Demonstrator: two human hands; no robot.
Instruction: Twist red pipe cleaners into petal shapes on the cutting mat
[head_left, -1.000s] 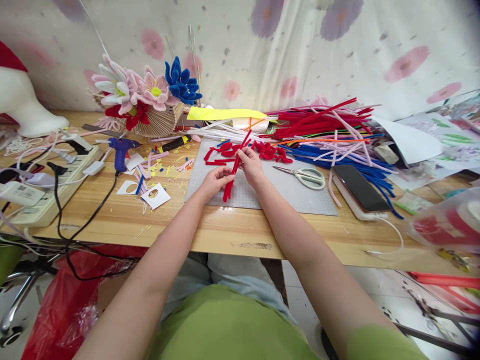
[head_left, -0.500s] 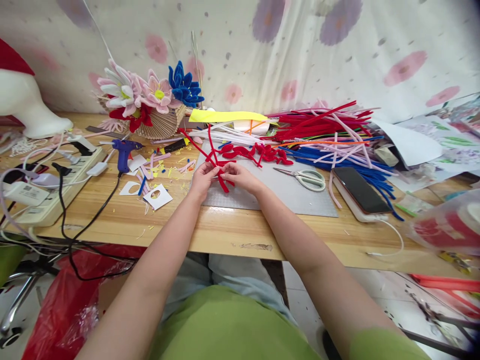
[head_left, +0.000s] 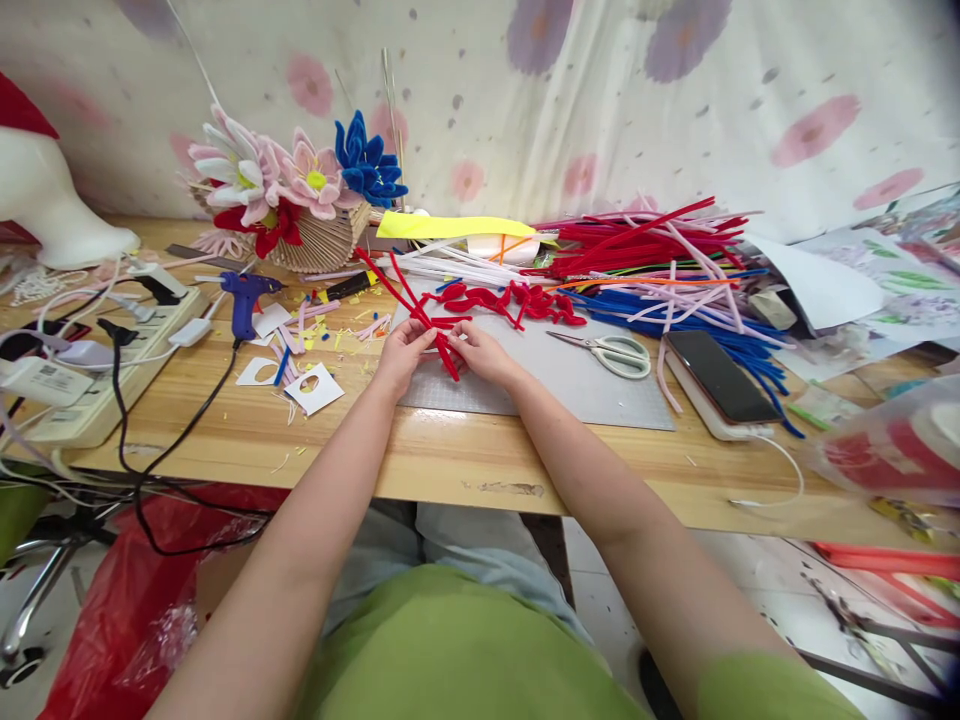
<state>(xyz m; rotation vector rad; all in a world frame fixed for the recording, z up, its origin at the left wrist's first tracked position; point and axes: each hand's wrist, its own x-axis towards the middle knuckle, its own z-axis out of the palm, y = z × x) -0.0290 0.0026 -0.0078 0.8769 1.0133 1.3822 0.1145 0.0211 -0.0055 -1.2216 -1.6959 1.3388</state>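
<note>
Several red pipe cleaners (head_left: 401, 287) cross each other between my hands, over the left part of the grey cutting mat (head_left: 592, 400). My left hand (head_left: 405, 350) pinches them near the crossing, with long ends sticking up to the left. My right hand (head_left: 480, 353) is closed on the same pipe cleaners from the right, and short ends point down between the hands. Just beyond lie bent red pipe cleaner pieces (head_left: 517, 304) in a row. A pair of scissors (head_left: 619, 355) with pale handles rests on the mat to the right.
To the left are a blue glue gun (head_left: 244, 300), a power strip (head_left: 127, 370) with cables, and cut white cards (head_left: 315, 388). Fuzzy flowers (head_left: 311, 175) stand behind. Bundles of pipe cleaners (head_left: 637, 245), a phone (head_left: 721, 375) and a plastic cup (head_left: 900, 440) are on the right.
The upper ends of the red pipe cleaners have swung left and now lie closer together. Both hands keep their grip in almost the same place.
</note>
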